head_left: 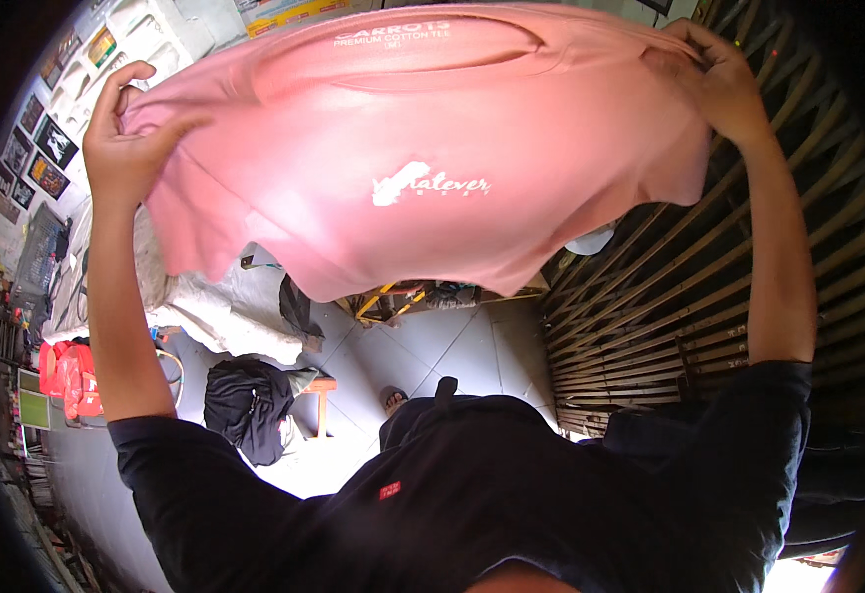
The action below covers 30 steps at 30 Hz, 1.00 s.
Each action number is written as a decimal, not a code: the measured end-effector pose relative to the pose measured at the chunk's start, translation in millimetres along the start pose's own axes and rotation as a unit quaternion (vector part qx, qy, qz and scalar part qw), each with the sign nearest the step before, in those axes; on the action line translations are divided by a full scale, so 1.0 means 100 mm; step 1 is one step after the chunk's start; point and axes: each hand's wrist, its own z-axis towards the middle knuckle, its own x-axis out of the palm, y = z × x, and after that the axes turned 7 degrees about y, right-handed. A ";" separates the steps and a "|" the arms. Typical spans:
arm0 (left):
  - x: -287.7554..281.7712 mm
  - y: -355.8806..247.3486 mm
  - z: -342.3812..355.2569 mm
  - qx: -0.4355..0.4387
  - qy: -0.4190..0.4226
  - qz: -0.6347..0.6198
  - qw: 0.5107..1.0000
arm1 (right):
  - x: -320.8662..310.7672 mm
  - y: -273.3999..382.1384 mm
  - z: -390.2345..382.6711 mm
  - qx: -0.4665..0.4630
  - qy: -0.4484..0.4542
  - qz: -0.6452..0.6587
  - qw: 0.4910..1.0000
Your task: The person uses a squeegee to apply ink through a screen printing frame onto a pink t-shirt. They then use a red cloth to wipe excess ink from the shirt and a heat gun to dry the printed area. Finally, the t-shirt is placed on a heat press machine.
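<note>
A pink T-shirt (304, 212) is spread wide in front of me, held up in the air by both hands. Its neckline is at the top and a small white print sits on its chest. At the shirt's left shoulder edge, my left hand (136, 138) pinches the cloth between thumb and fingers. My right hand (724, 84) grips the opposite shoulder, its fingertips partly hidden by the fabric. The lower part of the shirt hangs in uneven folds, and both my arms are raised.
A folding slatted metal gate (650, 326) runs along the right. On the left stands a table under a pale cloth (240, 306). A black bag (247, 405) rests on an orange-legged stool (322, 395), near a red bag (75, 381). Grey tiles (442, 346) cover the floor.
</note>
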 end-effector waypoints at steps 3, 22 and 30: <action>0.10 -0.11 0.04 0.059 -0.019 0.124 0.990 | -0.32 -0.24 0.06 -0.029 0.021 -0.050 0.998; 0.12 -0.27 0.14 -0.170 0.069 -0.066 0.981 | -0.39 -0.49 0.04 0.045 0.065 0.049 0.996; 0.13 -0.25 0.23 -0.085 0.069 -0.023 0.994 | -0.49 -0.81 0.02 0.016 0.003 0.011 1.000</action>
